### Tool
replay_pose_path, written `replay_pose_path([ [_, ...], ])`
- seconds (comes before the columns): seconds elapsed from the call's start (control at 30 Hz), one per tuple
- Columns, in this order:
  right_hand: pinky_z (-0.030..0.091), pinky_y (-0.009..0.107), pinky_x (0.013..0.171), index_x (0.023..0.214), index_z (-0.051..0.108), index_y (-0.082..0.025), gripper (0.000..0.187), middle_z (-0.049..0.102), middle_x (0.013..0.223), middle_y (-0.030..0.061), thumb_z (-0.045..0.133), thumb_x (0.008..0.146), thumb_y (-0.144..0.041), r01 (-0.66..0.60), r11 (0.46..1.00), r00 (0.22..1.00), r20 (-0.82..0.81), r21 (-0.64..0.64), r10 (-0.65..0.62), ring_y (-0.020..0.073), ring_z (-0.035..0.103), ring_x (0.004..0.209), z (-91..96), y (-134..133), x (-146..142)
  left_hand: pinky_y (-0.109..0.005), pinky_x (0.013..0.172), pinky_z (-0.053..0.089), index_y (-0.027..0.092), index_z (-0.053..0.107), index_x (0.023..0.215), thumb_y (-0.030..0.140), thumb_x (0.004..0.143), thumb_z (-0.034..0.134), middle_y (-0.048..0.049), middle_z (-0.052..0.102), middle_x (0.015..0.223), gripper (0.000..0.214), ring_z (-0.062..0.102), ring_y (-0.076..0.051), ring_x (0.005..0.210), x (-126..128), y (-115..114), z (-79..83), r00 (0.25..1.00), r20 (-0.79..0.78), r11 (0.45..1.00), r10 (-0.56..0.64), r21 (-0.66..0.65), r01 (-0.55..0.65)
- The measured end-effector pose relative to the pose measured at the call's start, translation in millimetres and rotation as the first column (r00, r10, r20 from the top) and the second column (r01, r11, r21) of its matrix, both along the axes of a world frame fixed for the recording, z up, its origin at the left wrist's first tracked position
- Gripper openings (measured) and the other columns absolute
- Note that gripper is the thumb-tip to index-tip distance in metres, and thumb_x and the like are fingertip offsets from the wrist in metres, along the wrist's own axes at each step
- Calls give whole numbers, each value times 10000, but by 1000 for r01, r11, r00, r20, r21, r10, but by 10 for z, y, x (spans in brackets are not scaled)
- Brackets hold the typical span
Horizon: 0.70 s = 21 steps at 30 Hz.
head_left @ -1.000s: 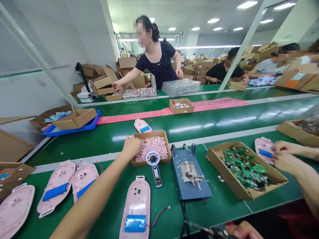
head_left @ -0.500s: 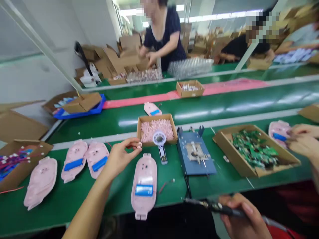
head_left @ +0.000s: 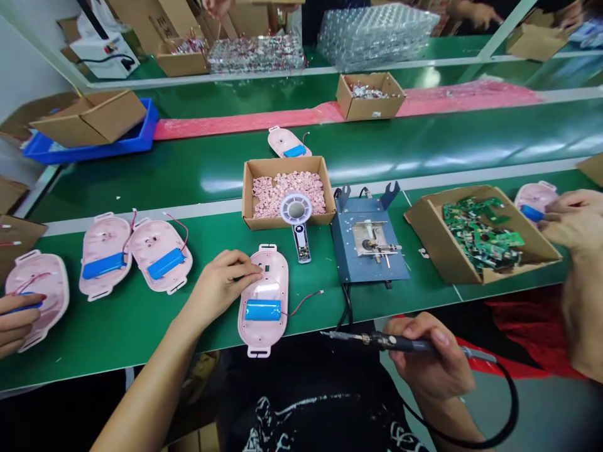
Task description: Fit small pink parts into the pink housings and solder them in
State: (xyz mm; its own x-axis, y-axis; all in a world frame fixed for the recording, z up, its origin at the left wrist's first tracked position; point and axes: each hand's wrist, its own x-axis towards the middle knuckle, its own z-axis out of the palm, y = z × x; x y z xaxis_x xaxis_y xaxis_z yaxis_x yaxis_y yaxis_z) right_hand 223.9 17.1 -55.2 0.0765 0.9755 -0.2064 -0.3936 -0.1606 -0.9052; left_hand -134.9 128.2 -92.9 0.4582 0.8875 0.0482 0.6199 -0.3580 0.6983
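**Pink plastic housing (head_left: pixel 276 276) under left hand, soldering iron (head_left: pixel 391 342) in right hand**

Housing lies on the green worktop (head_left: pixel 141 351), lower centre of the frame, with a blue battery (head_left: pixel 262 309) seated in it and a red lead (head_left: pixel 306 301) running right. Left hand (head_left: pixel 217 285): fingertips rest on the housing's upper end; whether the grip pinches anything cannot be told. Right hand (head_left: pixel 426 358): grip clamped on the iron, tip pointing left. Above the housing sits a cardboard box (head_left: pixel 282 164) of pink pieces (head_left: pixel 287 194). A blue metal jig (head_left: pixel 370 242) stands to its upper right.
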Motion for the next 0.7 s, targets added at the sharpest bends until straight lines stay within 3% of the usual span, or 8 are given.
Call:
replay_pose_path([
  [0.23, 435, 284, 529, 890, 714, -209, 314, 600, 554, 48, 483, 1008, -387, 23, 1000, 999, 43, -5, -23, 168, 540, 453, -37, -12, 45, -282, 733, 447, 244, 832, 1029, 320, 985, 714, -25, 614, 907, 147, 543, -143, 839, -63, 95, -167, 999, -21, 998, -40, -46, 39],
  [0.43, 446, 281, 547, 875, 699, -204, 324, 589, 545, 34, 483, 1012, -403, 27, 1000, 998, 49, -14, -26, 156, 546, 463, -76, 26, 39, -291, 736, 438, 197, 818, 979, 332, 994, 704, -25, 616, 883, 178, 547, -146, 836, -48, 123, -104, 997, -61, 996, -48, -80, 43],
  [0.57, 444, 287, 548, 899, 707, -205, 326, 604, 570, 43, 462, 1020, -383, 9, 1000, 999, 31, -16, -8, 162, 555, 480, -110, 36, 38, -296, 736, 442, 172, 798, 939, 318, 980, 718, -18, 625, 872, 171, 549, -141, 814, 18, 102, -78, 996, -90, 998, 6, -61, -12],
  [0.7, 438, 289, 540, 896, 716, -204, 318, 610, 580, 53, 476, 1011, -378, 12, 1000, 1000, 24, -24, -12, 172, 557, 493, -134, 41, 52, -288, 768, 462, 186, 781, 938, 351, 965, 738, -8, 653, 909, 173, 591, -145, 858, 17, 105, -70, 996, -82, 989, 48, -137, -59],
])
